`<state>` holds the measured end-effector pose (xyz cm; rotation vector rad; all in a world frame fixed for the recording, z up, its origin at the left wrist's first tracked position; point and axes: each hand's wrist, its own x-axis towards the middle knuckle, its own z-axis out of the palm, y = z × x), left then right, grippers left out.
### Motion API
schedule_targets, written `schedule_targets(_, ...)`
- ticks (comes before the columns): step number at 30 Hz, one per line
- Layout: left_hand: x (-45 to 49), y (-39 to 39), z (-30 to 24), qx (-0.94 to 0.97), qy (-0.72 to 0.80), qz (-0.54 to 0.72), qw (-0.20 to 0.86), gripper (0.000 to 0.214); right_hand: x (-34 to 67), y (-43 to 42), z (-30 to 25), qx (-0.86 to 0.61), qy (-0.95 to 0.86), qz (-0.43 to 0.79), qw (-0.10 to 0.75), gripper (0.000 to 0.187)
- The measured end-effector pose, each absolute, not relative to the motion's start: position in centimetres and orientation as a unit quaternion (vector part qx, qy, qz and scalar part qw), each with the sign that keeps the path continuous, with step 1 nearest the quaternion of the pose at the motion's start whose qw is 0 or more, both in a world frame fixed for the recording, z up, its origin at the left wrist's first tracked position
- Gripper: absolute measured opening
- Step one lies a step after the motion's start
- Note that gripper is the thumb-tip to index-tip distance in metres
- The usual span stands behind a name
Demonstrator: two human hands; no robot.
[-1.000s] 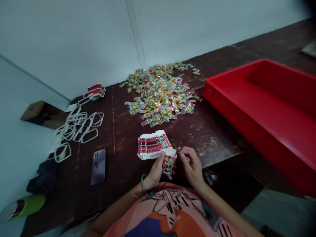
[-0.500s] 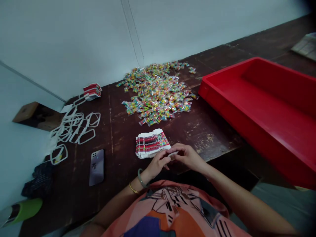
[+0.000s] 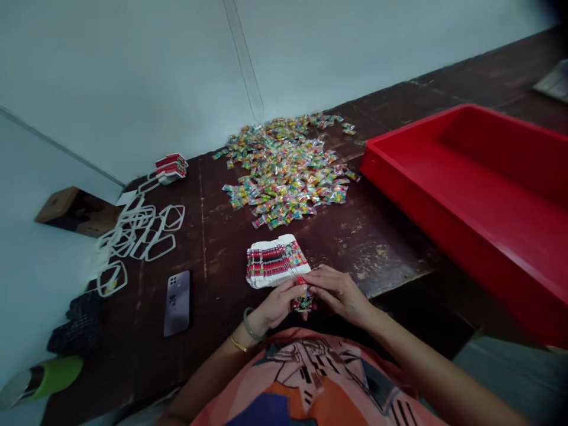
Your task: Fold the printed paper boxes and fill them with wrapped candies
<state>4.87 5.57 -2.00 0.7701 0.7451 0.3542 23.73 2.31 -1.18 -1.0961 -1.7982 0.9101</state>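
Observation:
Between my two hands is a small printed carton (image 3: 303,302), red at the top with a colourful pattern below. My left hand (image 3: 279,303) grips it from the left, thumb across its face. From the right, the fingers of my right hand (image 3: 339,293) close on its upper part. Just beyond my hands lies a fanned stack of flat printed cartons (image 3: 273,260), red and white, on the dark table. Farther back spreads a heap of small clear packets of colourful sweets (image 3: 288,168).
A large red tray (image 3: 426,189) stands on the right. To the left are a phone (image 3: 177,303), tangled white bands (image 3: 137,228), a cardboard box (image 3: 82,211), dark cloth (image 3: 75,325) and a green cylindrical object (image 3: 57,377). Another carton stack (image 3: 171,168) sits near the wall.
The carton in my hands has turned, so its printed face now shows instead of a pale edge. My left hand has shifted slightly lower. The camera view has moved a little.

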Motion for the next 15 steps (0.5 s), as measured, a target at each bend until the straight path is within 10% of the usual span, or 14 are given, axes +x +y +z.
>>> schedule_targets(11,2.0,7.1,-1.2,0.438,0.395,0.162,0.791,0.037,31.7,0.9,-0.8,-0.597,-0.704,0.328,0.203,0.029)
schedule_targets(15,1.1,7.1,-1.3,0.415,0.433,0.167,0.782,0.032,27.1,5.8,-4.7,-0.503,-0.794,0.268,0.211,0.058)
